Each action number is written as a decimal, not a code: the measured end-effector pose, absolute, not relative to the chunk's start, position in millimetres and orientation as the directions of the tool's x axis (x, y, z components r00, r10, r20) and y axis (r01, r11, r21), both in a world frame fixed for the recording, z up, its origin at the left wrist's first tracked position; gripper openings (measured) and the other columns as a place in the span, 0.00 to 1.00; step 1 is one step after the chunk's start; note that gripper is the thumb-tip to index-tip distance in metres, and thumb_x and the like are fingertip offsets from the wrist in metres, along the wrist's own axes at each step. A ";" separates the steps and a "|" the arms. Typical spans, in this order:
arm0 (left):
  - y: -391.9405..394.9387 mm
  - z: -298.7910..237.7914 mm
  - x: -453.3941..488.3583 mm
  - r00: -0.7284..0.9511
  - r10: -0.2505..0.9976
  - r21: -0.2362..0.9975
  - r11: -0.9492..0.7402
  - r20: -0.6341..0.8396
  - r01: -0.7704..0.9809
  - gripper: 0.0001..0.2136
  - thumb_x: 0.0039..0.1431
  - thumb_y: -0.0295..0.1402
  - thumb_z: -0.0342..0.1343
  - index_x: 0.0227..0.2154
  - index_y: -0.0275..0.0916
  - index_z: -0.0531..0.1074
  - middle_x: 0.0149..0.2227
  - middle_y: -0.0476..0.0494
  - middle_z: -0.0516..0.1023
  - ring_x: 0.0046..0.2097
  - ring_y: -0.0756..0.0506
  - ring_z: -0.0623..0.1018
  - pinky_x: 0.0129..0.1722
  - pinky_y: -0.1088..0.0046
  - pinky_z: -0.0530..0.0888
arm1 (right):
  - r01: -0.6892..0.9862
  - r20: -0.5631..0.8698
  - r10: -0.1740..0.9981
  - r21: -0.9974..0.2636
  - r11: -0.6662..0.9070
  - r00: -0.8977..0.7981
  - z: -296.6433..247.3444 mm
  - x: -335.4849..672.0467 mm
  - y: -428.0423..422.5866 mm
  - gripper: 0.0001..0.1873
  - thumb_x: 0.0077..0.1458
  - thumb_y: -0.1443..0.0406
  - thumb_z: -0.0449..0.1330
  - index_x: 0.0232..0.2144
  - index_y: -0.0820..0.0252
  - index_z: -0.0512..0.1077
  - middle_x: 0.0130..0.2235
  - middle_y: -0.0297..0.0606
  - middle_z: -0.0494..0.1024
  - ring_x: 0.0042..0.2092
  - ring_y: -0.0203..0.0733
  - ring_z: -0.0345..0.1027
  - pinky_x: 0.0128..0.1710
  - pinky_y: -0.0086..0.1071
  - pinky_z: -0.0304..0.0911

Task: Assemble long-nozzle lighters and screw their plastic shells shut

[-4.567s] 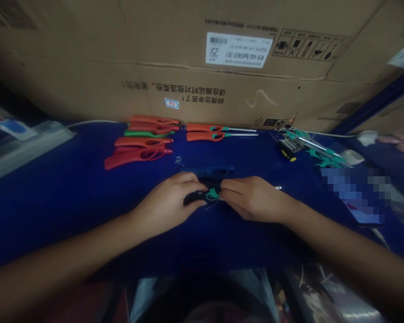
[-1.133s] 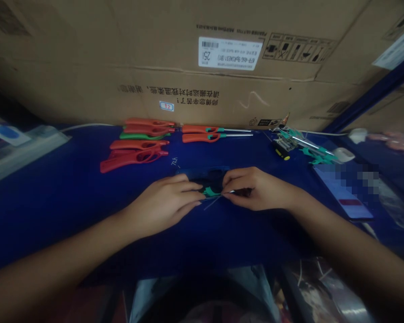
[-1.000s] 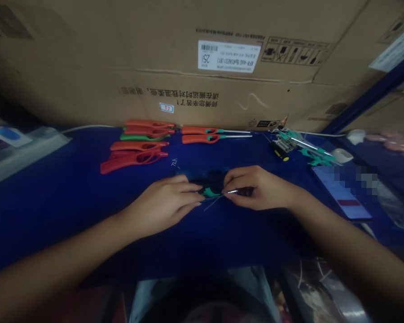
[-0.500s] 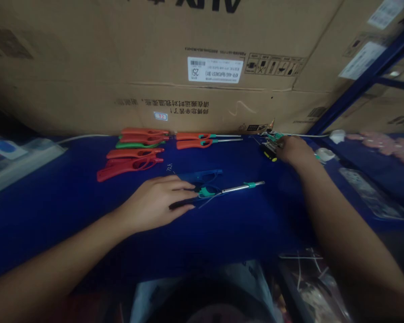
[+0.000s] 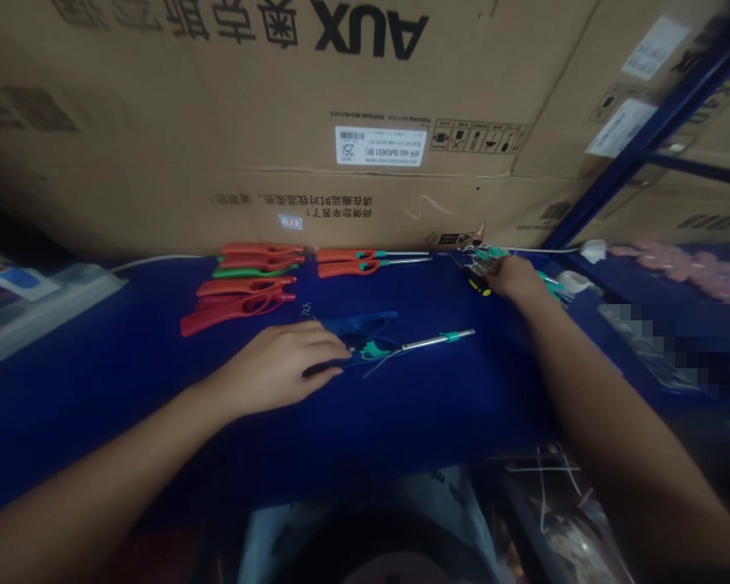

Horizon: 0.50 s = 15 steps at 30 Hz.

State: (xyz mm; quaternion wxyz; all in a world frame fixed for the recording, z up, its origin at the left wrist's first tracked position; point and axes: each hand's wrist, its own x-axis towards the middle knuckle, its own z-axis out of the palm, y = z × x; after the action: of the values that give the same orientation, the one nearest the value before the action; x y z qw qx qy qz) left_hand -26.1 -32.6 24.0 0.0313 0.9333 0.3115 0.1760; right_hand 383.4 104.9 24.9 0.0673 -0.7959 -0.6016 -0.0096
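Note:
My left hand (image 5: 280,367) rests on the blue cloth, fingers and thumb closed on the dark handle end of a partly built stick lighter (image 5: 371,350). The lighter has a green inner piece, and its metal tube (image 5: 429,341) points right. A blue handle shell (image 5: 365,322) lies just behind it. My right hand (image 5: 512,278) is stretched to the far right, on a pile of small green and metal parts (image 5: 483,255) beside a black tool with a yellow tip (image 5: 475,285). Its back faces me and hides the fingers.
Several red handle shells and one green shell (image 5: 243,288) lie at the back left, with two orange lighters (image 5: 365,261) beside them. A big cardboard box (image 5: 365,178) walls the back. A clear tray (image 5: 42,300) sits left; a tape roll (image 5: 575,281) and a blue rack post (image 5: 645,138) are right.
My right hand let go of the lighter's tube and reached back right to the parts pile. My left hand stayed on the handle. The view tilted upward.

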 end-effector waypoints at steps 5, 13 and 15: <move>-36.9 28.6 -23.9 0.700 0.620 0.197 -0.781 0.354 0.593 0.11 0.65 0.35 0.57 0.48 0.44 0.79 0.46 0.46 0.83 0.47 0.44 0.81 0.53 0.65 0.77 | 0.956 0.115 0.956 -0.151 -0.252 0.270 35.2 376.2 101.2 0.06 0.55 0.67 0.62 0.32 0.64 0.79 0.39 0.54 0.81 0.42 0.55 0.77 0.39 0.38 0.67; -46.4 24.4 -0.3 0.310 0.815 0.674 -0.579 0.489 0.459 0.12 0.63 0.36 0.60 0.46 0.39 0.81 0.43 0.41 0.85 0.34 0.48 0.83 0.35 0.74 0.81 | 0.583 0.371 0.896 -0.682 0.442 -0.245 48.0 288.3 44.0 0.15 0.54 0.55 0.65 0.35 0.60 0.73 0.32 0.38 0.78 0.33 0.39 0.70 0.34 0.32 0.67; -47.1 19.1 6.4 0.270 0.863 0.764 -0.505 0.428 0.401 0.15 0.62 0.37 0.61 0.50 0.39 0.79 0.43 0.41 0.85 0.38 0.46 0.84 0.37 0.72 0.82 | 0.430 0.339 0.852 -0.752 0.500 -0.398 42.6 258.4 17.9 0.14 0.57 0.54 0.64 0.35 0.59 0.73 0.31 0.35 0.77 0.31 0.36 0.68 0.31 0.30 0.65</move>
State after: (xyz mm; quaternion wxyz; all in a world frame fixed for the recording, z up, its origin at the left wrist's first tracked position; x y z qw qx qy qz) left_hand 6.4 -47.1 19.1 0.2660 0.7511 0.4206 0.4339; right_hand 258.4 17.9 42.6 0.3662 -0.4085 -0.7848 0.2883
